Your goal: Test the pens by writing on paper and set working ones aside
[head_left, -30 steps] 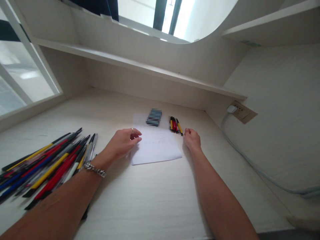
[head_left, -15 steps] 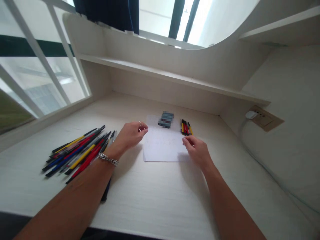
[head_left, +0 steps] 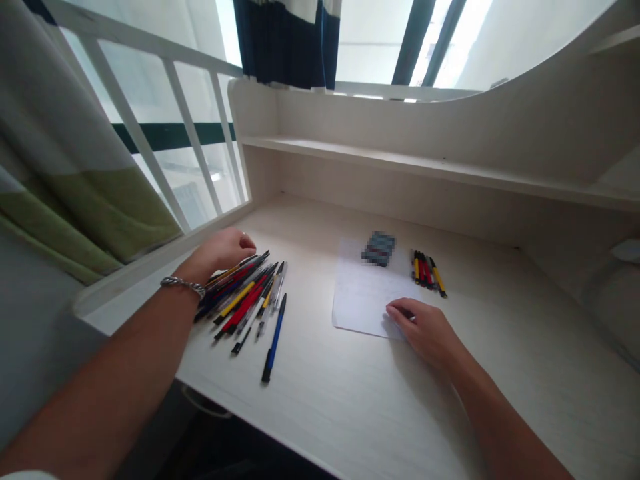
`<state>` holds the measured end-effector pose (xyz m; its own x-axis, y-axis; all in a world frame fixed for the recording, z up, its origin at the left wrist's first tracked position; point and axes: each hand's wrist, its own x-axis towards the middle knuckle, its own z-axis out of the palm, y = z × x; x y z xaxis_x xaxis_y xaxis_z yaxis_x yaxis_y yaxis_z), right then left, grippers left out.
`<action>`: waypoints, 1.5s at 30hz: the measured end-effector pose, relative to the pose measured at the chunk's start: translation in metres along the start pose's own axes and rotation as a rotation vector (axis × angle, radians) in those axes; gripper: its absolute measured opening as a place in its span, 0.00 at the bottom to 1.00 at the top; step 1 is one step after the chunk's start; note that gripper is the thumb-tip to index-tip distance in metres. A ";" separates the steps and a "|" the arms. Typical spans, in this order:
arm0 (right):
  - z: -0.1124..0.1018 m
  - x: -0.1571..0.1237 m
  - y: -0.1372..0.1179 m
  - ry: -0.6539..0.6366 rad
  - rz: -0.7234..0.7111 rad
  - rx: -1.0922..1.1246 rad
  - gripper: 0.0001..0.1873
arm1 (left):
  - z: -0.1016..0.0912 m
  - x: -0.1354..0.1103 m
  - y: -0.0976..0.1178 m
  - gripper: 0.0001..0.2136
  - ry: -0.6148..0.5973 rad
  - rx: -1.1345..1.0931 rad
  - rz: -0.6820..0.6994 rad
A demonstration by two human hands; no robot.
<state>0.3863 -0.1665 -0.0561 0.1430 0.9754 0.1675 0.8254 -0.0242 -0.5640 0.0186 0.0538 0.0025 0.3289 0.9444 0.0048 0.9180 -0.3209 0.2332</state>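
My left hand (head_left: 223,255) is over the far left side of a loose pile of pens (head_left: 243,300), its fingers curled and pressed together. The fingertips are partly hidden, so whether a pen is between them does not show. A sheet of white paper (head_left: 360,293) lies to the right of the pile. On its near right part rests my right hand (head_left: 425,328), fingers bent toward the thumb, with no object discernible in them. A single blue pen (head_left: 275,340) with black ends lies apart, right of the pile.
Several yellow, red and black pens (head_left: 427,270) lie side by side right of the paper. A blurred-out dark object (head_left: 379,249) sits on the paper's far part. Behind are a low shelf (head_left: 390,159), a white railing (head_left: 175,100) and a curtain (head_left: 100,193) at left.
My left hand has moved left, from beside the paper to the far side of the pen pile. The right hand stays by the paper's near right part. The view has turned left.
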 end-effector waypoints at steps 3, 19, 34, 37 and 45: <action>0.001 0.000 0.000 0.008 -0.002 0.000 0.17 | 0.003 -0.004 -0.034 0.18 -0.075 0.005 -0.050; 0.000 0.001 -0.001 -0.009 0.000 -0.057 0.16 | 0.023 -0.005 -0.044 0.13 -0.084 0.044 -0.078; -0.001 0.001 -0.001 -0.035 0.003 -0.057 0.16 | 0.023 -0.012 -0.045 0.15 0.070 0.136 -0.049; -0.001 0.001 -0.001 -0.027 -0.001 -0.052 0.16 | 0.015 -0.013 -0.038 0.16 0.097 0.141 -0.027; -0.007 -0.001 -0.002 0.051 -0.009 -0.024 0.15 | 0.008 -0.016 0.064 0.14 0.155 -0.073 0.231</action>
<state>0.3885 -0.1695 -0.0492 0.1626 0.9633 0.2134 0.8394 -0.0214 -0.5430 0.0742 0.0173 0.0092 0.4843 0.8484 0.2136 0.8023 -0.5281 0.2784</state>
